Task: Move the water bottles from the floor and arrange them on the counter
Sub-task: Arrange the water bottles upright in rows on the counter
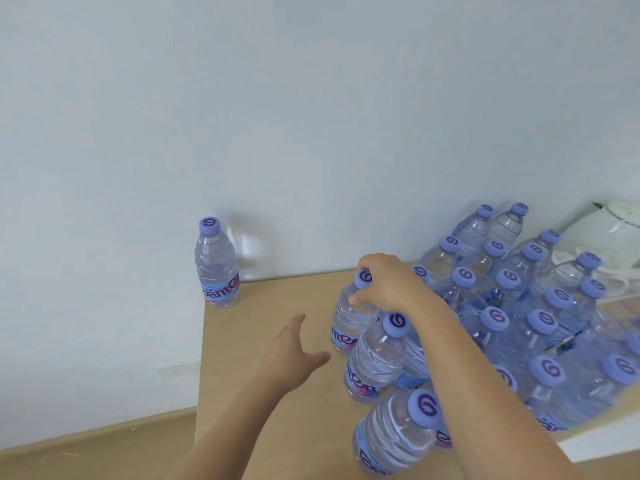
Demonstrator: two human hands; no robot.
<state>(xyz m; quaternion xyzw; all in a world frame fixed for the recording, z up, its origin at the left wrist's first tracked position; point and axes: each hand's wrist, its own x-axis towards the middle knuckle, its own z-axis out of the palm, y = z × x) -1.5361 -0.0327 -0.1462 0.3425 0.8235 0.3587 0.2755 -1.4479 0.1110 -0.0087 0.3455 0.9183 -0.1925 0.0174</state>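
Right hand [391, 282]: its grip is curled round the neck of a water bottle [349, 317] standing on the surface [270, 317], just under the purple cap.
Left hand [294, 355]: released, fingers spread, hovering over bare wood left of that bottle and holding nothing.
Lone bottle [216, 263]: one, upright at the far left corner against the wall [242, 116], well apart from the rest.
Front bottles: three standing loose, counting the held one, with a nearer bottle [377, 362] and the nearest bottle [394, 434].
Massed bottles [540, 327]: roughly twenty purple caps packed on the right; exact count unclear.
White bag [602, 237]: one, behind them.
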